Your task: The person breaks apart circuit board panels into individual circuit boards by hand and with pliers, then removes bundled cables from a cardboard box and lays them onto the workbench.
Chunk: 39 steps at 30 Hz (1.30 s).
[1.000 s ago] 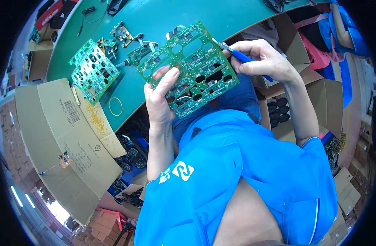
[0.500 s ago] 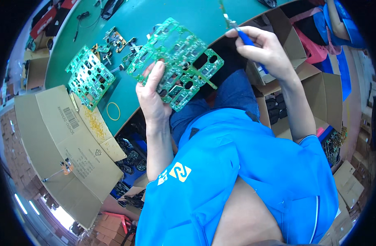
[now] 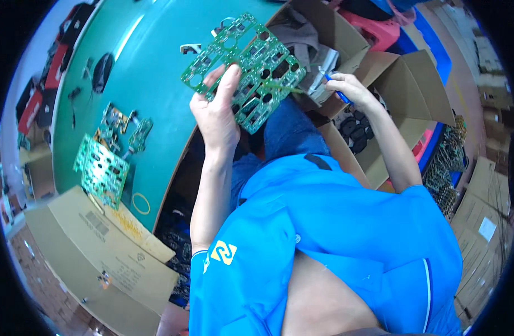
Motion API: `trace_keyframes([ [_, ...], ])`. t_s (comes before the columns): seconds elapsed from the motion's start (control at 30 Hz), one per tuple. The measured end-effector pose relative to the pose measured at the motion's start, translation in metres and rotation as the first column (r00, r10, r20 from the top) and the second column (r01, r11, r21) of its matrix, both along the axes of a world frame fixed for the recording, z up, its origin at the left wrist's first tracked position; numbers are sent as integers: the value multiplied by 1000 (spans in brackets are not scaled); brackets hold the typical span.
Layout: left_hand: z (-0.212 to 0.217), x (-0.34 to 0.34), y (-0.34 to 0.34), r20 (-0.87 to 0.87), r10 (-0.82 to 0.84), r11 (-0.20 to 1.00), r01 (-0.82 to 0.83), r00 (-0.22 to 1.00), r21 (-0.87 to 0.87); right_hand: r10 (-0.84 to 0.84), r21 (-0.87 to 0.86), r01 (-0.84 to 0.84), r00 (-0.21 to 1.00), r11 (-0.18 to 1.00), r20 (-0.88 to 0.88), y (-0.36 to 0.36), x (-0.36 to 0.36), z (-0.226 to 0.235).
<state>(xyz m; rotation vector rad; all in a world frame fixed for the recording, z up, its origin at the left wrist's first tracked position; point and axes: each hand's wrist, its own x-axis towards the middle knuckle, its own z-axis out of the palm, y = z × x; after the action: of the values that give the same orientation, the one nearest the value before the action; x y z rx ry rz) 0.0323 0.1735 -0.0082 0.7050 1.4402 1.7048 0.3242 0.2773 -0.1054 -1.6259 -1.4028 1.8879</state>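
Green table (image 3: 156, 84); left hand (image 3: 218, 120) grasps circuit panel (image 3: 243, 70); right hand (image 3: 349, 89) grasps blue tool (image 3: 340, 95).

two green circuit panels: one held up (image 3: 243, 70), one lying on the bench (image 3: 101, 176). one yellow rubber band (image 3: 140, 203), one blue-handled tool (image 3: 340, 95). two open cardboard boxes (image 3: 405, 89) at right, one flat carton (image 3: 94, 252) at left.

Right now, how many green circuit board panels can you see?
2. One green panel is held up in the left hand above the table edge; the other panel lies flat on the green table at left. More may be hidden inside the boxes.
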Motion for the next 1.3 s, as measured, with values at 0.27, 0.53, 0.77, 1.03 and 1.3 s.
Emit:
trace_keyframes([
  [0.27,-64,68,114,-914,-68,947,314,400,67,-313,-43,312,920,949,-236,-33,19,-1],
  [0.53,-26,43,85,198,-342,931,359,919,-60,-298,6,323,879,946,-371,-29,17,32],
  [0.77,20,3,-9,416,-213,962,265,884,-71,4,646,-4,1000,763,2,20,-45,80],
  [1.03,30,-36,-67,364,-122,991,136,923,-14,262,839,-485,867,248,424,71,-220,94],
  [1.3,31,-64,-98,422,26,999,-15,906,-29,246,961,-254,944,112,221,51,-257,92],
])
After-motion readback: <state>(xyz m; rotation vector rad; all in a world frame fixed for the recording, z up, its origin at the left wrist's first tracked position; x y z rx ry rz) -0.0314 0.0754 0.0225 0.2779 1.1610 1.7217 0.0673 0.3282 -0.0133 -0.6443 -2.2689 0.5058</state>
